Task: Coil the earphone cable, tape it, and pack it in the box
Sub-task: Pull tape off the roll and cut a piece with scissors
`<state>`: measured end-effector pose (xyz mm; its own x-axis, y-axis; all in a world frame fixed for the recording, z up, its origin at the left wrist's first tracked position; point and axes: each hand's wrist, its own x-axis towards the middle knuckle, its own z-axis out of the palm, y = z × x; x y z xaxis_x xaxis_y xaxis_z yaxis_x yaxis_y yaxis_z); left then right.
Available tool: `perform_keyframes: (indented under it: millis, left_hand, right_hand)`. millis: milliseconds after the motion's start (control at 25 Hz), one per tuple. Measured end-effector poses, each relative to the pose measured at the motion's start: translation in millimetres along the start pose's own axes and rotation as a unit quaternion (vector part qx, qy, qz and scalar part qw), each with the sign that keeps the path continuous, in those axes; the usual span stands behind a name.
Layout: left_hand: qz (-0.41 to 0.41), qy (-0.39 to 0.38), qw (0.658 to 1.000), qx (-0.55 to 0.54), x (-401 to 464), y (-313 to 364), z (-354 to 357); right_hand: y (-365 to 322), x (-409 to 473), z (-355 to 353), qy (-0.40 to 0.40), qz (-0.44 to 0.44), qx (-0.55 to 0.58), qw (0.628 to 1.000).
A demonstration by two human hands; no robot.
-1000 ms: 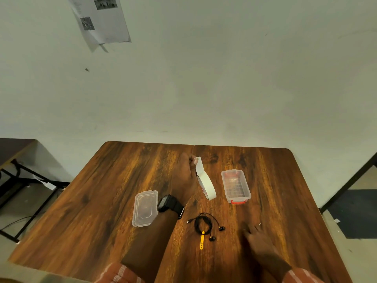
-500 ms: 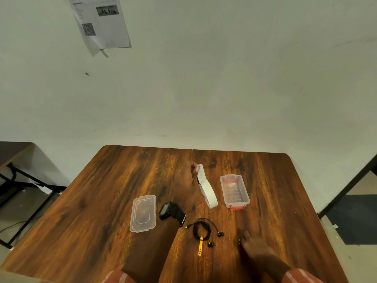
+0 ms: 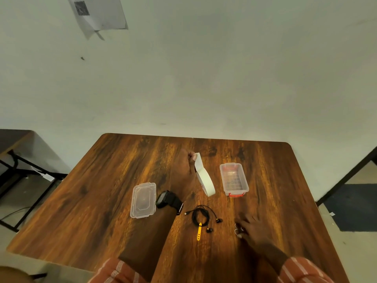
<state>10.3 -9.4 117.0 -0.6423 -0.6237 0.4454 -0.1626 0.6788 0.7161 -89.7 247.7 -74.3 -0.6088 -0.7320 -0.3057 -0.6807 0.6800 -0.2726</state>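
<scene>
The black earphones [image 3: 201, 216] lie coiled near the table's front, bound by a yellow strap that points toward me, both earbuds loose beside the coil. My left hand [image 3: 184, 167], with a black watch on the wrist, grips a white tape roll [image 3: 206, 180] and holds it on edge above the wood, a loose end pinched at its top. To its right stands the clear plastic box [image 3: 234, 181] with red latches, lidless. Its clear lid [image 3: 143, 200] lies left of my forearm. My right hand [image 3: 250, 228] rests flat on the table, right of the earphones, fingers spread.
The wooden table [image 3: 102, 190] stands against a pale wall. A black-framed table [image 3: 16, 164] is at the left, a dark floor mat [image 3: 355, 207] at the right. A printed sheet [image 3: 98, 13] hangs on the wall.
My view has shifted slightly. My left hand still holds the tape roll in about the same place, and my right hand stays flat beside the earphones.
</scene>
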Motion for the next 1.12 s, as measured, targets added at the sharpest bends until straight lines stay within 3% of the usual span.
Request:
perform_keyframes:
  millis: [120,400,560,680,800,920,1040,1120]
  left_hand:
    - [-0.011,-0.009,1.0,0.001,-1,1,0]
    - [-0.015,-0.02,1.0,0.015,10,9,-8]
    - [-0.001,-0.015,1.0,0.016,19,19,-13]
    - [0.016,-0.01,1.0,0.017,26,26,-16]
    - [0.024,0.005,1.0,0.017,31,34,-19]
    - [0.033,0.008,0.999,0.007,35,41,-21]
    - [0.036,-0.007,0.999,0.003,39,47,-20]
    - [0.042,-0.013,0.999,0.0,40,50,-19]
  right_hand:
    - [-6,3,4,0.026,0.038,0.07,0.997]
    - [-30,17,-24,0.002,0.048,0.131,0.99]
    - [-59,28,-72,0.071,0.058,0.199,0.976]
    - [-76,25,-144,0.211,0.035,0.241,0.947]
    - [-90,12,-203,0.301,0.024,0.361,0.883]
    - [-98,-1,-217,0.323,0.057,0.513,0.793]
    - [-102,-8,-211,0.233,0.099,0.716,0.651]
    - [-103,-16,-214,0.154,0.077,0.82,0.545]
